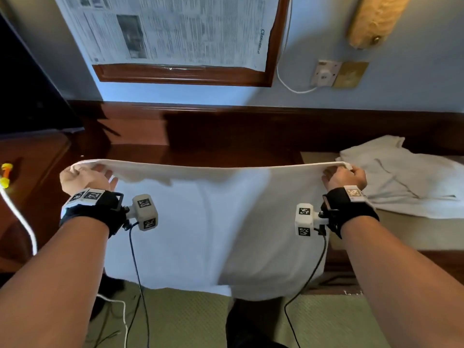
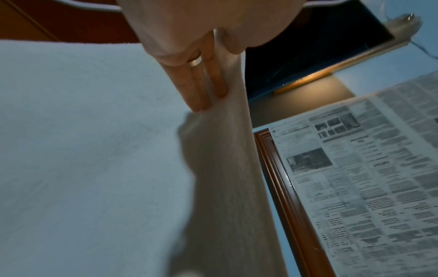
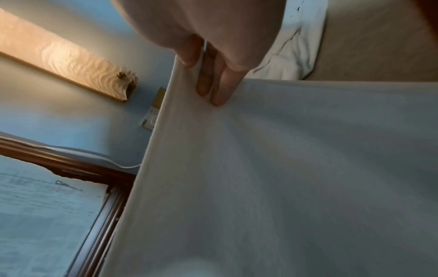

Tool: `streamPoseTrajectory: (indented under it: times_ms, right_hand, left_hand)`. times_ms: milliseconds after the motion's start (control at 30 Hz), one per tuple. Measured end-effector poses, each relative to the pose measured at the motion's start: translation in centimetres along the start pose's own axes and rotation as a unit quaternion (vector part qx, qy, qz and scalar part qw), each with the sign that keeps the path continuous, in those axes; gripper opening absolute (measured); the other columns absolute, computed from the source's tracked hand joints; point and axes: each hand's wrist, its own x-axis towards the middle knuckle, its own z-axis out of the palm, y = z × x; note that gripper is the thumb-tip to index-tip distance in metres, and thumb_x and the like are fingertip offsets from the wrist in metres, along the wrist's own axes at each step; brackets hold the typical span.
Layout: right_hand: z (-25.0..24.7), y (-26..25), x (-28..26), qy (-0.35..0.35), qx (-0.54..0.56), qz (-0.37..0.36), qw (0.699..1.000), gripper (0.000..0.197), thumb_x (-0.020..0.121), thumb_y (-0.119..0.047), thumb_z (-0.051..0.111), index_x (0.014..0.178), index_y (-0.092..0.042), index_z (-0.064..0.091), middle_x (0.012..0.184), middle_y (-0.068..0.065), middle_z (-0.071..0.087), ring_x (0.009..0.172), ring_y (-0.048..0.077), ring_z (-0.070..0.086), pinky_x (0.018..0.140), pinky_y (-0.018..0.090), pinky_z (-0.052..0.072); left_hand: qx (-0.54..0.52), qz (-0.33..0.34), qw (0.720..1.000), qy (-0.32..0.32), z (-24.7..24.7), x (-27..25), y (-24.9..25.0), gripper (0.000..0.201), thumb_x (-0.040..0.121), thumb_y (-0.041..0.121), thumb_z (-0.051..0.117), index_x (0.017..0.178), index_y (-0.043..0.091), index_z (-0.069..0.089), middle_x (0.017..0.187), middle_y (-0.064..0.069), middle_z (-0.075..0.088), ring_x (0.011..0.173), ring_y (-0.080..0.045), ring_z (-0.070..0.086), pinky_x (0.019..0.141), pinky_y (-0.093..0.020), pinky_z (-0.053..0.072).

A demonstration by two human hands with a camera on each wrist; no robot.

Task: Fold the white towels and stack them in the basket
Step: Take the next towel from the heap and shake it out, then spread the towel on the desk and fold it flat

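Head view. Item one: white towel [image 1: 213, 222], held spread in the air in front of the person, its top edge pulled nearly straight between the two hands, its body hanging down to a loose, uneven lower hem above the green carpet [image 1: 188, 320].

Item two: left hand [image 1: 85, 179], grip closed on the towel's upper left corner; the left wrist view shows fingers [image 2: 201, 88] lying along the cloth with the edge pinched against them.

Item three: right hand [image 1: 345, 178], grip closed on the towel's upper right corner; the right wrist view shows the thumb and fingers [image 3: 218, 84] nipping the hem, creases fanning out from the pinch.

Item four: second white towel [image 1: 401, 182], crumpled, lying to the right of the held towel on a pale padded surface [image 1: 376, 237]. Basket: not in view.

Item five: dark wooden surface [image 1: 213, 136], behind the held towel, below a wood-framed panel covered with newspaper [image 1: 175, 31].

Handling note, as judgement: the step in hand is squaring the towel before its first fold. Keep both pinches right at the corners and the top edge taut and level, so the hanging part falls without twist. The left corner looks bunched over the hand; it is best smoothed first. Then bring corner to corner, matching hems, or lower the towel flat onto the wooden surface and fold there.
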Motion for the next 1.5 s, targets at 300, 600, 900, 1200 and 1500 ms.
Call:
streamPoseTrajectory:
  times_ms: [300, 600, 900, 1200, 1500]
  right_hand:
    - [15.0, 0.9, 10.9, -0.065, -0.036, 0.014, 0.997, 0.028, 0.095, -0.001, 0.046, 0.096, -0.027, 0.056, 0.097, 0.015, 0.072, 0.084, 0.026, 0.074, 0.071, 0.040, 0.061]
    - [11.4, 17.8, 10.3, -0.304, -0.570, -0.113, 0.755, 0.060, 0.094, -0.028, 0.062, 0.149, -0.022, 0.039, 0.154, 0.011, 0.038, 0.139, 0.028, 0.038, 0.116, 0.040, 0.030]
    - [6.9, 21.8, 7.1, -0.401, -0.761, -0.106, 0.499, 0.079, 0.093, -0.070, 0.029, 0.153, -0.042, -0.014, 0.159, 0.001, -0.034, 0.147, 0.036, -0.023, 0.117, 0.063, 0.003]
    - [14.7, 22.2, 10.9, -0.390, -0.747, -0.132, 0.522, 0.078, 0.093, -0.068, 0.036, 0.155, -0.040, -0.003, 0.163, 0.002, -0.021, 0.150, 0.035, -0.017, 0.118, 0.063, 0.006]
    - [5.4, 21.3, 6.5, -0.418, -0.772, -0.074, 0.473, 0.086, 0.086, -0.081, 0.022, 0.149, -0.045, -0.024, 0.155, -0.003, -0.041, 0.143, 0.035, -0.034, 0.118, 0.062, -0.003]
  left_hand:
    - [0.040, 0.029, 0.996, -0.072, 14.4, 7.9, 0.7, 0.031, 0.104, 0.028, 0.038, 0.130, 0.015, 0.049, 0.119, -0.001, 0.061, 0.111, -0.022, 0.067, 0.088, -0.034, 0.059]
    - [0.684, 0.121, 0.650, -0.309, 12.8, 7.4, -15.0, 0.080, 0.090, 0.054, 0.066, 0.157, 0.032, 0.029, 0.159, -0.007, 0.036, 0.146, -0.031, 0.032, 0.118, -0.046, 0.028]
    - [0.821, 0.092, 0.450, -0.340, 7.7, 8.0, -18.4, 0.096, 0.066, 0.098, 0.025, 0.137, 0.065, -0.030, 0.157, 0.016, -0.038, 0.149, -0.045, -0.015, 0.109, -0.076, 0.016]
    - [0.797, 0.113, 0.457, -0.379, 14.0, 14.0, -16.6, 0.107, 0.066, 0.094, 0.043, 0.149, 0.057, -0.013, 0.165, 0.012, -0.022, 0.151, -0.042, -0.009, 0.113, -0.074, 0.012]
    - [0.803, 0.059, 0.462, -0.371, 6.0, 6.2, -18.1, 0.104, 0.066, 0.097, 0.033, 0.142, 0.061, -0.029, 0.154, 0.013, -0.044, 0.149, -0.042, -0.022, 0.108, -0.080, 0.007]
